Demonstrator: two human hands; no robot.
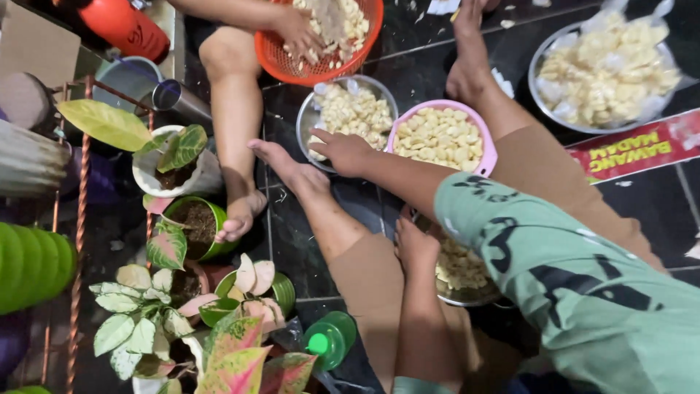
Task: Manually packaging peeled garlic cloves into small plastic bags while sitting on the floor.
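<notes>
My right hand (pixel 343 152) reaches out, fingers curled on rim of steel bowl (pixel 310 117) w/ peeled garlic cloves (pixel 354 111), at 12 o'clock from my knee; can't tell if it grips anything. Left hand (pixel 415 244) rests on steel bowl by my lap (pixel 467 295), grip unclear. Pink bowl (pixel 487 149) of cloves at 3 o'clock of right hand. Another person's hand (pixel 297 33) in orange basket (pixel 281 64) at 12.

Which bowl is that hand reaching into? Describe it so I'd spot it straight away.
Start at the dark tiled floor in the middle of the picture, where three containers of pale peeled cloves cluster. The hand rests on the rim of the steel bowl, below the orange basket and left of the pink bowl; it alone is shiny metal.
</notes>
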